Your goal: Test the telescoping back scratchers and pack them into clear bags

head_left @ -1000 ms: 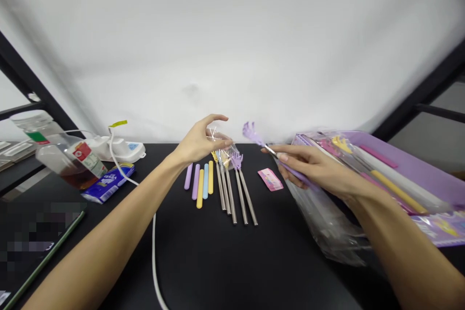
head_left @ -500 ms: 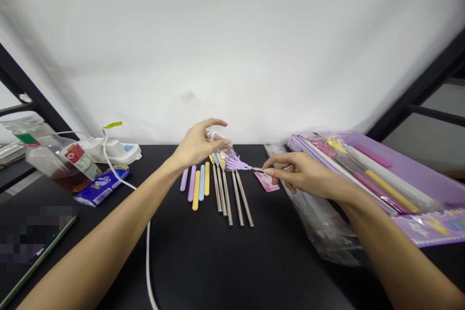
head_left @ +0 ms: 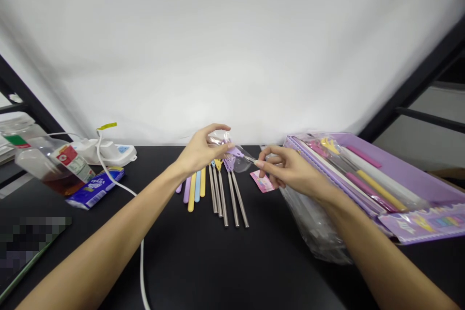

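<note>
Near the tabletop's far edge, the left hand [head_left: 198, 151] pinches a clear sleeve [head_left: 232, 152] while the right hand [head_left: 288, 170] grips a purple scratcher [head_left: 235, 151] by its stem (light, stiff, probably slippery).

Metal rods [head_left: 228, 196] lie right of plastic sticks [head_left: 192, 189].

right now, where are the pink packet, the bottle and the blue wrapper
pink packet [head_left: 262, 182], head view, on its bare lower left corner
bottle [head_left: 43, 167], head view, on the clear body by the label
blue wrapper [head_left: 95, 188], head view, on the middle of its printed face
</note>
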Demonstrator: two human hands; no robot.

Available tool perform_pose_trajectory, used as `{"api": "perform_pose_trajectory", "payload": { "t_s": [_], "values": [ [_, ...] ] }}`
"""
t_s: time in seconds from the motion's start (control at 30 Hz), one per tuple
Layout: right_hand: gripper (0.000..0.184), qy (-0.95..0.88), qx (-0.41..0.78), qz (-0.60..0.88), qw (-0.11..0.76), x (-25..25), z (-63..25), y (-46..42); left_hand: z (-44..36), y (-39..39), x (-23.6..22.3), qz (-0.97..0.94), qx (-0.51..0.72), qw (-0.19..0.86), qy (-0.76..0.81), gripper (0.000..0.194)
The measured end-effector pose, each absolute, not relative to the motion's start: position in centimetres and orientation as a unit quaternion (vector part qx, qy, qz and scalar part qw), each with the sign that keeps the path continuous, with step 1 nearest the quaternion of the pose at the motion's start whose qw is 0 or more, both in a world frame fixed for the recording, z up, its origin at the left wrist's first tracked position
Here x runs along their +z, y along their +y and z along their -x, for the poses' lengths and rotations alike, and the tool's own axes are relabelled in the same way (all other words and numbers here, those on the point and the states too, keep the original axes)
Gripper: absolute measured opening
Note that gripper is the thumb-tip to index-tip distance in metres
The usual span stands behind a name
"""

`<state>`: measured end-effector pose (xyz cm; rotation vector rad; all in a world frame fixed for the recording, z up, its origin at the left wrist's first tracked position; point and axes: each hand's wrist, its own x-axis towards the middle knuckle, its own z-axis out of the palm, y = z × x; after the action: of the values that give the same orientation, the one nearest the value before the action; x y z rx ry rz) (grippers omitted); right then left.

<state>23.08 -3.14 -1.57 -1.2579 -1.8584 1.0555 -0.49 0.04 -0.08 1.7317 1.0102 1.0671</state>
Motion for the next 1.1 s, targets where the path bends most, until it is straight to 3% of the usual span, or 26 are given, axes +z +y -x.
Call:
{"api": "perform_pose_trajectory", "payload": {
  "t_s": [0.13, 0.23, 0.33, 0.53, 0.7, 0.77, 0.97, 1.1],
  "values": [
    [0.035, -0.667, 0.481, 0.447, 0.353, -1.6, -22.6, -3.5, -0.6, -0.4, -0.7, -0.660, 0.427, 0.491, 0.375, 0.048],
    [0.034, -0.693, 0.517, 0.413, 0.287, -0.5, -24.5, -3.6, 0.2, 0.2, -0.7, -0.652, 0.452, 0.482, 0.372, 0.050],
    [0.049, -0.714, 0.528, 0.394, 0.237, 0.4, -26.7, -3.4, 1.5, 1.2, -0.5, -0.621, 0.476, 0.498, 0.374, 0.054],
    [0.050, -0.727, 0.471, 0.419, 0.273, -0.4, -26.3, -3.1, 1.5, 1.3, -0.5, -0.633, 0.457, 0.516, 0.352, 0.055],
    [0.038, -0.765, 0.358, 0.429, 0.319, -1.5, -24.1, -3.1, 0.0, -0.2, -0.3, -0.712, 0.371, 0.498, 0.328, 0.035],
    [0.041, -0.767, 0.315, 0.438, 0.347, -1.8, -23.8, -3.0, -0.2, -0.5, -0.1, -0.716, 0.367, 0.502, 0.318, 0.030],
    [0.049, -0.740, 0.332, 0.428, 0.399, -2.1, -23.7, -2.7, -0.7, -0.9, -0.7, -0.744, 0.339, 0.474, 0.327, 0.025],
    [0.047, -0.747, 0.331, 0.438, 0.375, -2.4, -22.9, -2.9, -1.3, -1.3, -1.3, -0.785, 0.322, 0.431, 0.308, 0.021]
  ]
}}
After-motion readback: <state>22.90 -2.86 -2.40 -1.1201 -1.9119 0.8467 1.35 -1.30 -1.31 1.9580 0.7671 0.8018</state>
